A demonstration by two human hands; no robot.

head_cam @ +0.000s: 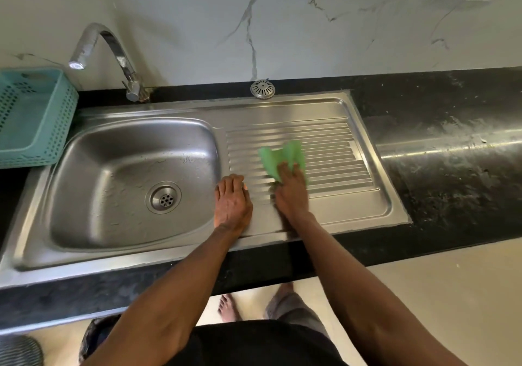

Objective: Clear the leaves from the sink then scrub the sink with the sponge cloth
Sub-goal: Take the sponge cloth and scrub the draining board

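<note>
1. Sink [367, 213] steel, set in a black counter [452, 151]; bowl on the person's left, ribbed drainboard [333, 151] on the right.
2. Green sponge cloth [278, 156] lies on the drainboard ribs, crumpled, its loose end fanning away from the person toward the wall.
3. Right hand [291, 190] sits on the near end of the cloth, fingers curled over it and pressing it onto the ribs; hand is blurred, so the exact grip is hard to read.
4. Left hand [233, 200] lies flat on the steel just beside the bowl's right edge, fingers together and straight, holding nothing; looks like a brace.
5. Key relation: the ribs run left-right, and most of the cloth lies ahead of the right fingers; the right hand is the one on it, the left is near but apart.
6. Bowl [127, 173]: water drops, drain [165, 197] open, no leaves visible, so the clearing step looks done and scrubbing is under way.
7. Teal basket [56, 117] stands left of the bowl; contents cannot be seen.
8. Tap [113, 52] at the back, off.
</note>
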